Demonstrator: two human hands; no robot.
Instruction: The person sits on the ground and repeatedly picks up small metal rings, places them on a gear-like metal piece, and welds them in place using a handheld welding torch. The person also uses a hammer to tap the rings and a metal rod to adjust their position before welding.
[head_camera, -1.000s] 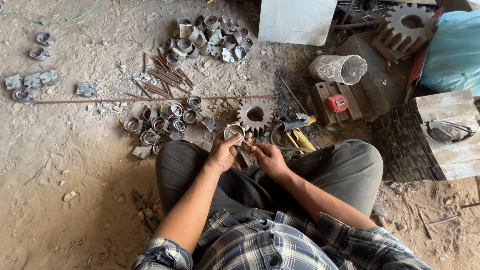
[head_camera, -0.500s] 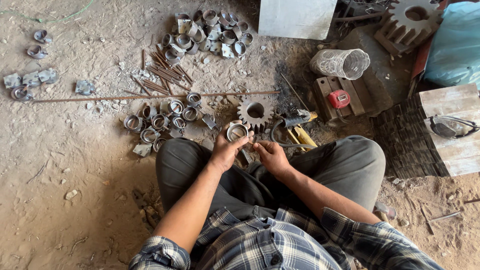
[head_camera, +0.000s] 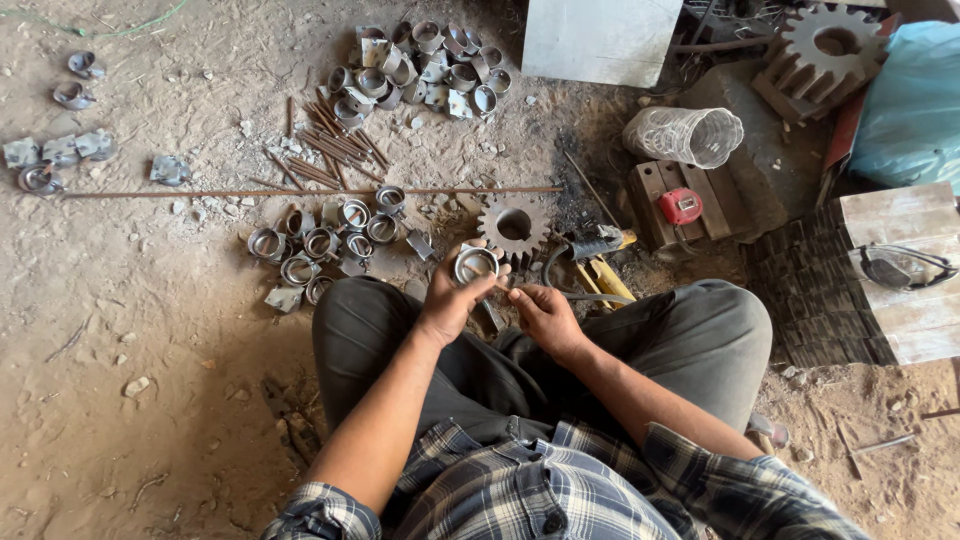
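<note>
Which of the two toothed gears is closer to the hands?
The small gear lying flat on the ground just beyond the left hand; the bigger gear sits far off at the top right.

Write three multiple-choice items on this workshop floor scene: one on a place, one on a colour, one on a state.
1. Where does the small gear lie?
A. on the ground in front of the knees
B. on the wooden block
C. in the blue bag

2. What colour is the small device on the wooden block?
A. green
B. red
C. white

3. What is the left hand doing?
A. resting flat on the ground
B. holding a metal ring in its fingers
C. gripping the long rod

Answers: 1 A, it lies on dirt beyond the legs; 2 B, its casing is red; 3 B, fingers circle the ring.
</note>
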